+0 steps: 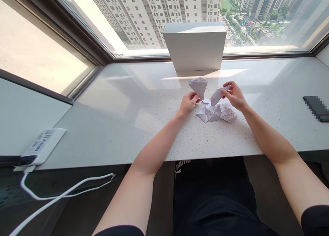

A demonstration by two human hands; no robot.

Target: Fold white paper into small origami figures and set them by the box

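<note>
The left hand [189,104] pinches a folded paper cone [197,87] by its tip; the right hand [235,96] grips a narrower paper fold [218,95] near one end; creased origami units [216,113] lie just below and between the hands on the speckled stone counter [269,133]; all look light, crisp and easily crushed, best held gently along folded edges.

a white speckled stone table [115,133] carries a tall white rectangular box [194,47] by the window, a cluster of creased white folded-paper shapes [216,114], a flat dark phone [316,108], and a white corded plastic device [43,146].
</note>
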